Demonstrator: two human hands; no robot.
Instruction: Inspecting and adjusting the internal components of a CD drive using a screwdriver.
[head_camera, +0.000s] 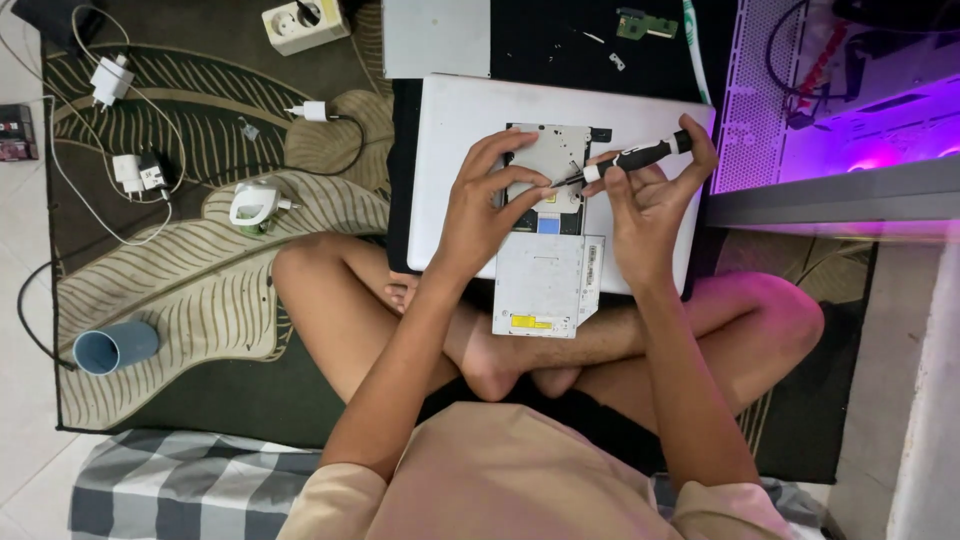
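Screwdriver (632, 158) in right hand (650, 205); left hand (480, 205) steadies drive (548, 165).

The drive (545, 235) lies on the closed laptop (460, 130), its near end jutting over the person's crossed legs, with the left hand (480, 205) on its left side and the right hand (650, 195) holding the screwdriver (630, 160) on its right. Left of the laptop, chargers (135, 172) and a power strip (303, 24) lie on the rug (200, 280), the cup (115, 347) on its side near the rug's left edge. A circuit board (645, 24) lies behind the laptop.

Leaf-patterned rug (200, 270) on tiled floor (25, 440); purple glow (880, 130)
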